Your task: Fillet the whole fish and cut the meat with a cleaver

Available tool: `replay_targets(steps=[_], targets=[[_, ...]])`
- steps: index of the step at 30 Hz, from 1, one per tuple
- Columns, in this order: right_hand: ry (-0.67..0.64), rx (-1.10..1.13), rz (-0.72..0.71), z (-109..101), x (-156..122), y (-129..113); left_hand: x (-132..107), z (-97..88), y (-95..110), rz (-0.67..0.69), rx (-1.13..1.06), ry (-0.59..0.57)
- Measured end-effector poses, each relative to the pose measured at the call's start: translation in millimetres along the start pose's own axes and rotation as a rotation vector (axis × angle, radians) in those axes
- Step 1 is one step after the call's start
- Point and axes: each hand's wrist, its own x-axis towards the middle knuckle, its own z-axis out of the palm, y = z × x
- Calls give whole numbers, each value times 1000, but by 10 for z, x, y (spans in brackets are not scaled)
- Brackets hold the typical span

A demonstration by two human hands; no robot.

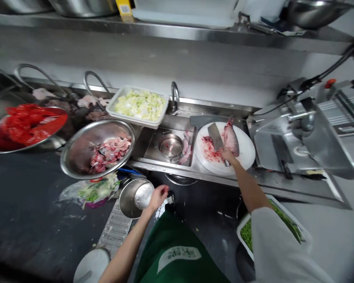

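My right hand (227,154) is closed on the handle of a cleaver (215,136) whose blade lies on a round white cutting board (246,151). A whole grey fish (231,138) lies on the board just right of the blade, with red scraps (210,149) to the left. My left hand (158,196) hangs below the counter edge, fingers curled, beside a small steel bowl (135,197) on the floor. What the fingers hold, if anything, I cannot make out.
A big steel bowl of cut fish pieces (98,151) sits at the sink's left. A white tray of chopped cabbage (139,105) rests behind it, a bowl with red bags (26,127) at far left. A meat slicer (301,137) stands right. A tray of greens (247,232) lies on the floor.
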Motion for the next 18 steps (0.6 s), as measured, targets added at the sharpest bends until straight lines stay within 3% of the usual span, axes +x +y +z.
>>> replay_targets(steps=[6,11,14,16,18], targets=[[57,-49,22,289,-60,-252,1650,367,821,295,63,-110],[73,-58,42,361,-110,-463,2851,883,1510,498,166,-160],[152,37,-73,298,-79,-346,3282,1221,1744,545,276,-236],[185,120,-126,266,-66,-208,3426,1388,1770,540,350,-285],[131,211,-30,250,-59,-71,3485,1494,1702,539,386,-308]])
